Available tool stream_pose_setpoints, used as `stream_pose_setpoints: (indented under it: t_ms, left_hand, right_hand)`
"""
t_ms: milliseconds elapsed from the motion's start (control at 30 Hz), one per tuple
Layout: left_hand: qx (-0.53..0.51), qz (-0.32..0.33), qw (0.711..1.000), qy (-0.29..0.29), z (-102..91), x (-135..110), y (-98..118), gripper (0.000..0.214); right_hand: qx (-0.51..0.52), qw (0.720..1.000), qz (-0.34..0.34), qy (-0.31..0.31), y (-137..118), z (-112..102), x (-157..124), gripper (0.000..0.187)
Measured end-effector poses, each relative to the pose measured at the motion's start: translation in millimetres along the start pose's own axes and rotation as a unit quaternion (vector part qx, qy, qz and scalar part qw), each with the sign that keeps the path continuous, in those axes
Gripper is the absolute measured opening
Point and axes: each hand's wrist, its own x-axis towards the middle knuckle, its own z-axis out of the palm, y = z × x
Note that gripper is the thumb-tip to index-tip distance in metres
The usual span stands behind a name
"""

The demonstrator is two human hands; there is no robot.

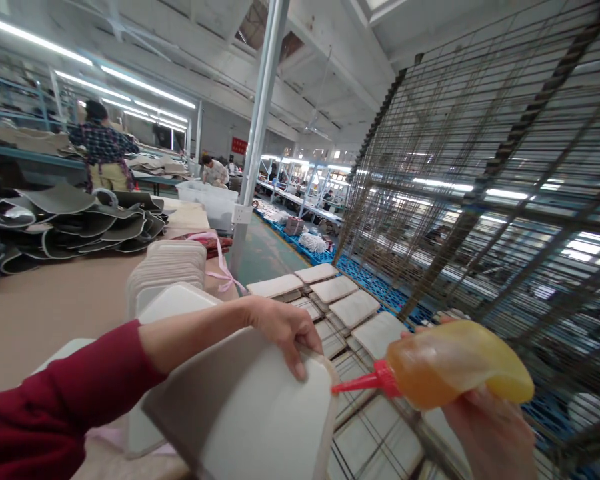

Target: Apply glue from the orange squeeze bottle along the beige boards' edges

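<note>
Right hand [490, 433] cut off, fingers clamping glue bottle [455, 365], left hand [285, 328] fingers gripping white panel [260, 413]

Squeeze bottle [460, 363] amber-yellow, red nozzle [363, 383]. Near pad [260, 413] off-white with grey-beige edge; sleeve [55, 407] dark red. Far left: grey pieces [70, 223], pink ribbon [220, 263], blue pallets [370, 280].

Red sign [239, 145] on far wall; lettering too small to read

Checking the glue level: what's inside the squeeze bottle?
The squeeze bottle in the right hand shows amber liquid through its translucent wall; its red nozzle hides whatever is inside.
</note>
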Motion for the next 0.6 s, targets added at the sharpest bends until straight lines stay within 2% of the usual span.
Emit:
stream_pose_setpoints:
  t_ms: [167,300,467,600]
  left_hand:
    - [-0.01,0.003,1.0,0.012,-1.9,-6.7,-1.5,0.039]
    - [-0.023,-0.006,0.999,0.026,-2.2,-9.8,-0.4,0.039]
    - [-0.042,-0.01,0.999,0.023,-3.6,-12.2,-2.7,0.032]
    - [-0.061,-0.019,0.998,0.024,-5.8,-12.7,-6.4,0.032]
  right_hand:
    - [0.022,0.998,0.029,-0.042,5.6,-5.2,-0.9,0.088]
    - [-0.012,0.998,0.019,-0.064,12.8,-17.7,3.2,0.071]
    - [-0.038,0.991,0.003,-0.129,22.4,-29.1,3.7,0.073]
    - [-0.058,0.988,0.006,-0.14,27.5,-33.5,-0.1,0.065]
